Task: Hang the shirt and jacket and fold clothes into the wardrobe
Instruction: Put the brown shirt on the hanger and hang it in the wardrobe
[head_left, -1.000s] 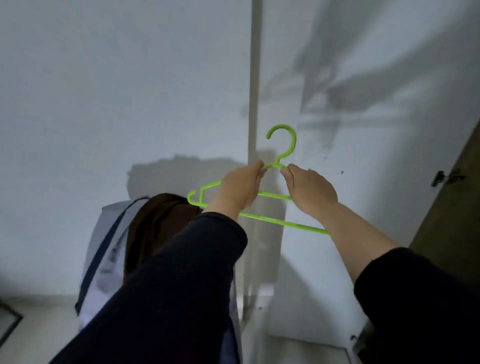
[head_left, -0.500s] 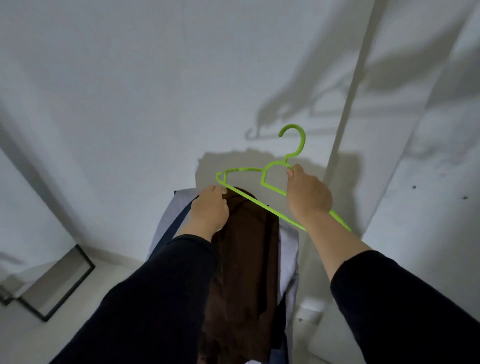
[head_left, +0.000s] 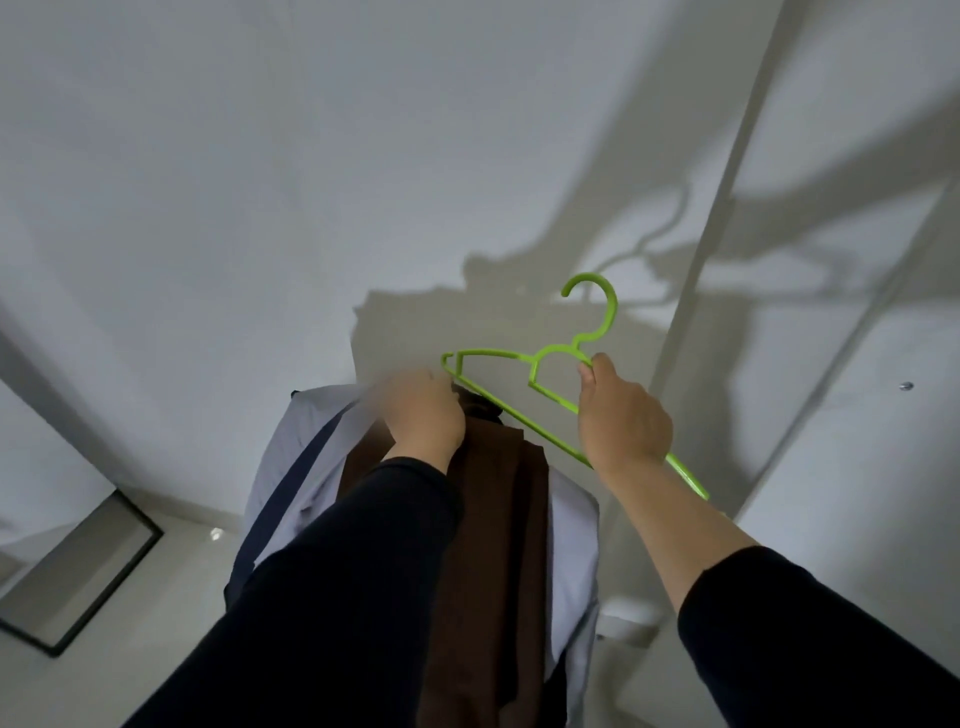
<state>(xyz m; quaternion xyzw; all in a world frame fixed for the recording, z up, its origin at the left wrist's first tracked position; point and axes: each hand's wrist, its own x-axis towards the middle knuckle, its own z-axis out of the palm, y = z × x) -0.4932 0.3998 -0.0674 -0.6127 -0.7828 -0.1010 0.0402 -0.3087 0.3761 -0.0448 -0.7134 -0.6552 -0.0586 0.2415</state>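
Right hand (head_left: 623, 421) raised at about 2 o'clock of centre, fingers curled round the shoulder of the green hanger (head_left: 524, 400), thumb up near the neck below the hook. Hanger is bare, tilted, hook pointing up toward the white wall (head_left: 260, 182); its far arm tip sits at 12 o'clock just above the left hand (head_left: 423, 415). Left hand is motion-blurred, fingers curled at the top edge of the brown garment (head_left: 493, 545); it looks to be pinching the collar area, though the grip itself is hard to read. Brown garment hangs straight down at 6 o'clock, with the pale blue shirt (head_left: 306, 467) draped behind and either side of it, a dark strap or trim running down its left edge. What holds both of them up is hidden by the arms. Dark-framed panel (head_left: 88, 577) lies on the floor at 8 o'clock.

Progress, my read: early. Nothing is on the hanger yet, no rail or wardrobe interior in view, no folded clothes visible. Left to do: thread the hanger into a garment, hang it, repeat for the second piece, then the folding.
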